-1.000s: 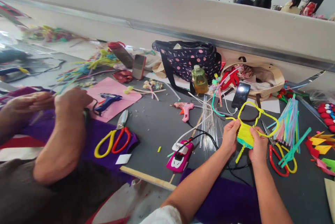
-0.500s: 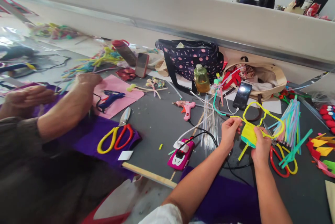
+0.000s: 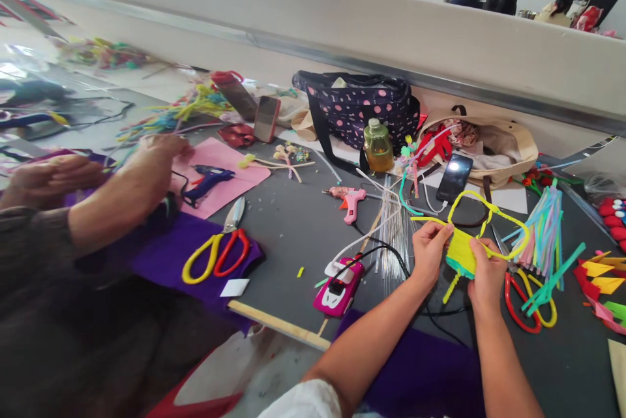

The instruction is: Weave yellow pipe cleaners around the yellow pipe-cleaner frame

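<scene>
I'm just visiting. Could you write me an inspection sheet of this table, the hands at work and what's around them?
Surface: dark grey tabletop, with purple cloth at the near edge.
Job's things: yellow-and-green fuzzy piece, held in both hands.
Clutter: pink glue gun, pastel stems, two pairs of red-and-yellow-handled scissors.
Hands: left hand pinches at the piece's left edge; right hand grips its lower right.
Cables: black cable at the magenta socket block; white cable running to a phone.
Surroundings: another person's hands, blurred, at picture left; spotted bag and beige bag by the pale partition.
</scene>
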